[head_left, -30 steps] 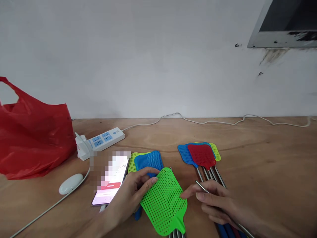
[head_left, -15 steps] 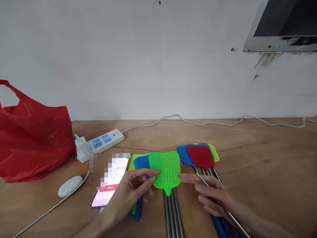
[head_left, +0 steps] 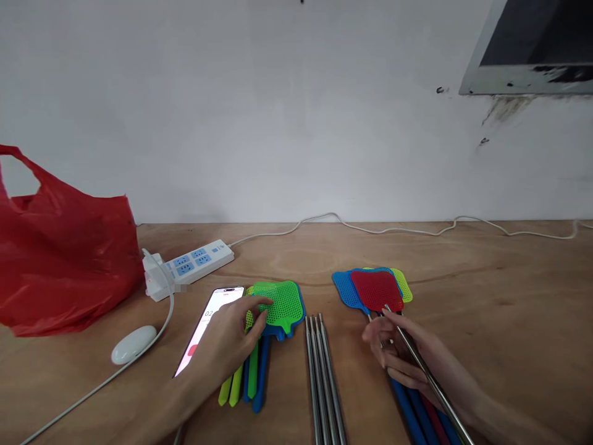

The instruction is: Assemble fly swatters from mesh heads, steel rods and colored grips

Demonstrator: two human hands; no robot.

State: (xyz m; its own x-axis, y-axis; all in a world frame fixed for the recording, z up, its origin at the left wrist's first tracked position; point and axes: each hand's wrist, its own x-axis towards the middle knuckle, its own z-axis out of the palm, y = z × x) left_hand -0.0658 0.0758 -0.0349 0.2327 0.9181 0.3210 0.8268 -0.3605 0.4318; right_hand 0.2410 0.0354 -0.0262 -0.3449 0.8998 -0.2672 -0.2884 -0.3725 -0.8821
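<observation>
My left hand (head_left: 229,343) lies flat with its fingers out on a stack of fly swatter heads, the top one green (head_left: 277,303), with blue and yellow ones under it and coloured handles (head_left: 245,380) pointing toward me. My right hand (head_left: 407,355) is closed round a thin steel rod (head_left: 424,374) whose tip points at a second pile of swatters topped by a red head (head_left: 375,289). Between my hands lie several bare steel rods (head_left: 322,371) side by side.
A phone (head_left: 204,324) with a lit screen lies left of the green swatter. Further left are a white power strip (head_left: 189,264), a white mouse-shaped device (head_left: 133,343) on a cable, and a red plastic bag (head_left: 65,247). A white cable (head_left: 393,230) runs along the wall.
The green swatter head has gone from in front of me onto the left stack, uncovering the steel rods. My right hand has swung its rod so the tip points at the red pile.
</observation>
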